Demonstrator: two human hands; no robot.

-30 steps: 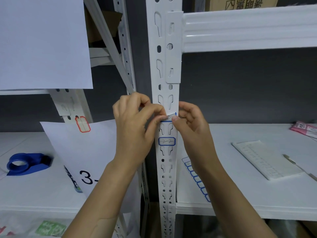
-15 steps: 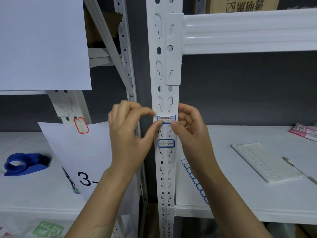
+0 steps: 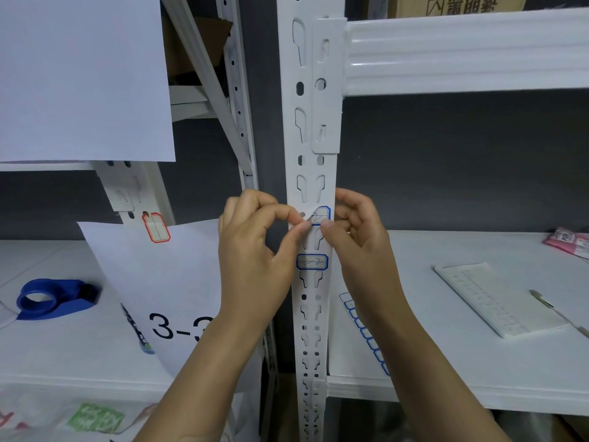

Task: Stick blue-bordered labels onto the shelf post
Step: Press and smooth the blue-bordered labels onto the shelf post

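Observation:
A white perforated shelf post (image 3: 314, 129) runs up the middle of the view. One blue-bordered label (image 3: 312, 262) with handwriting is stuck flat on it. Above it a second blue-bordered label (image 3: 321, 215) sits on the post with its left part lifted and folded over. My left hand (image 3: 255, 250) pinches that lifted left corner between thumb and forefinger. My right hand (image 3: 357, 237) is at the label's right side, its thumb tip on the lower right edge and its fingers curled beside the post.
A sheet of blue-bordered labels (image 3: 363, 330) lies on the right shelf board (image 3: 478, 362) beside the post, with a white label backing sheet (image 3: 497, 298) and a pen (image 3: 554, 311) further right. A blue tape dispenser (image 3: 51, 299) sits left, a red-bordered label (image 3: 156, 227) on the left post.
The upper label lay flat across the post half a second ago; now its left part is peeled up and folded over in my left fingers. Both hands stay at the same height.

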